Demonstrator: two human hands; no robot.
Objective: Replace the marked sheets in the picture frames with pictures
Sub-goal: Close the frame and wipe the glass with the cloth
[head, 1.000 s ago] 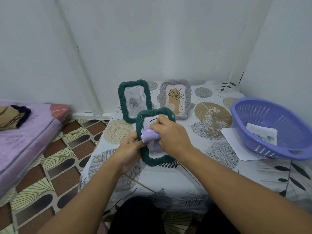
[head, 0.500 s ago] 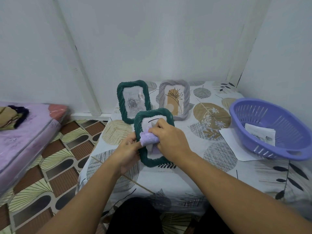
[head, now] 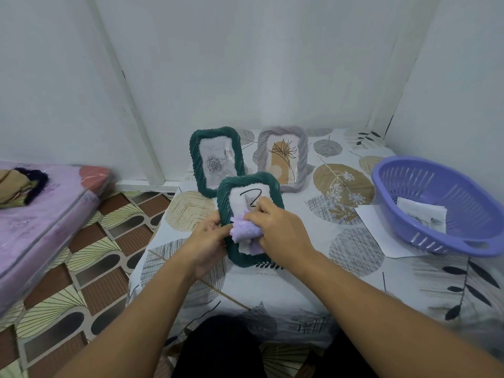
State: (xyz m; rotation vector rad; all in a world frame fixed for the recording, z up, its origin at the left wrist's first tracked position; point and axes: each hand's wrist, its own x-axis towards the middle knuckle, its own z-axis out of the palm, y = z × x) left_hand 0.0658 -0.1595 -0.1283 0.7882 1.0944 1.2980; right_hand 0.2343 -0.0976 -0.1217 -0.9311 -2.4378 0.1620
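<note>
Near green frame (head: 251, 219) at the middle of the table (head: 300, 282), held up with its front to the camera. Inside it, a white marked sheet (head: 246, 196) with a black squiggle. Gripped on its left rim by the left hand (head: 207, 241), fingers curled round the edge. Pressed against the glass by the right hand (head: 278, 230): a bunched purple cloth (head: 245, 231), fingers curled tight on it, covering the lower half of the sheet.

At 11 o'clock from that frame, just behind it and partly hidden by it, a second green frame (head: 215, 159) standing up, with a rose picture inside. At 1 o'clock, a grey frame (head: 282, 158) standing up, with a thin plant drawing on a tan shape.

At 3 o'clock, well apart, a purple basket (head: 441, 205) with slots in its wall. Inside it, a stack of pictures (head: 421, 218). Under its near left side, a white sheet of paper (head: 381, 233) lying flat on the leaf-pattern tablecloth.

At 9 o'clock, off the table, a pink mattress (head: 41, 214) with folded cloth (head: 19, 186) on top. Patterned floor (head: 90, 268) between mattress and table.
</note>
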